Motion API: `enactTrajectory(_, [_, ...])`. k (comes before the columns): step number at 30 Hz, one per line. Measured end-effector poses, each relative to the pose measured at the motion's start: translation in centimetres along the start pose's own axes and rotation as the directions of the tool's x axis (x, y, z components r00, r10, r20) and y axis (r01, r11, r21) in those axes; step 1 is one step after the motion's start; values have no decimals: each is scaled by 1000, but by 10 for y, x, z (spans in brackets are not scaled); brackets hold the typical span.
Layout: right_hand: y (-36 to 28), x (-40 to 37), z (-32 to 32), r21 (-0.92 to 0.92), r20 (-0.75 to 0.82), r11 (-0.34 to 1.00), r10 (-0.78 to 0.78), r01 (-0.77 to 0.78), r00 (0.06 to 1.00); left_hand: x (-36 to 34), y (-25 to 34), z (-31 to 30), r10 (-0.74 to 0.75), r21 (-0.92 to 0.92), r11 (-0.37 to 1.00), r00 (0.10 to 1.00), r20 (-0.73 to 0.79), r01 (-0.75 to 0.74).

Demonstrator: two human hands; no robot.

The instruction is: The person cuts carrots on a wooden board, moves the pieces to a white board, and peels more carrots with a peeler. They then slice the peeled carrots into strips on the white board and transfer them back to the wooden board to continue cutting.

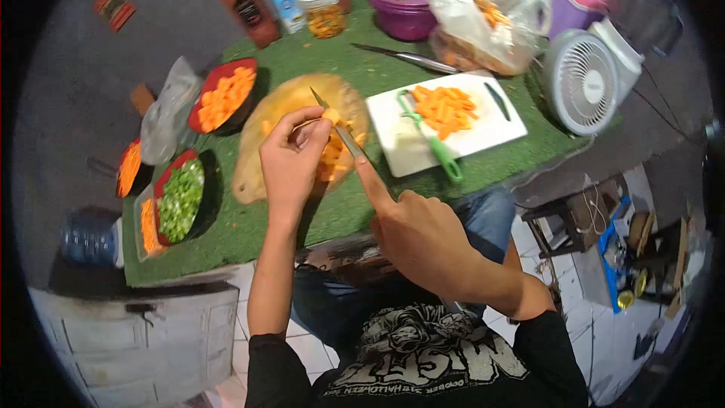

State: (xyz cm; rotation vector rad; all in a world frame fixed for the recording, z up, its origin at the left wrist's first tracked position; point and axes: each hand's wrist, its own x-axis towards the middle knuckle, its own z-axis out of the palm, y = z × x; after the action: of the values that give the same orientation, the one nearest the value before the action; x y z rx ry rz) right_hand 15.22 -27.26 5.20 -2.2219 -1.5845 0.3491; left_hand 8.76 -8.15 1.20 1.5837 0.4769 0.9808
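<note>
Above a round wooden board (253,170), my left hand (296,155) pinches a small orange carrot piece (331,115) between thumb and fingertips. My right hand (419,234) is wrapped round the handle of a knife (349,140), its index finger stretched along the blade's spine. The blade touches or lies right beside the piece and points up and left. Cut orange pieces (330,162) lie on the wooden board below, partly hidden by my hands. To the right, a white cutting board (389,143) holds orange sticks (444,109) and a green-handled peeler (443,157).
Bowls of carrot chunks (226,98) and chopped greens (180,200) stand left. A second knife (408,57) lies behind the white board. Bottles (248,7), a jar (323,13), a purple container (400,11), a plastic bag (498,19) and a fan (581,83) line the back and right.
</note>
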Motion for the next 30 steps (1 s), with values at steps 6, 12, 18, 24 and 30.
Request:
enactTrajectory(6, [43,-25,-17,-60,-84,979,188,-193,979,23,2,85,-8,358,931,978,211,-69])
enactTrajectory(12, [76,-32,-18,-198,-200,944,224,-263,954,49,-9,124,230,506,730,862,451,-460])
enactTrajectory(18, [84,-35,-17,-265,-191,925,226,-272,955,44,-7,108,361,509,389,635,683,-768])
enactTrajectory(24, [81,-37,-8,-344,-148,899,232,-270,961,35,-16,109,244,501,470,652,718,-727])
enactTrajectory(30, [76,-41,-8,-367,-146,900,192,-234,970,35,-17,107,290,502,507,687,666,-701])
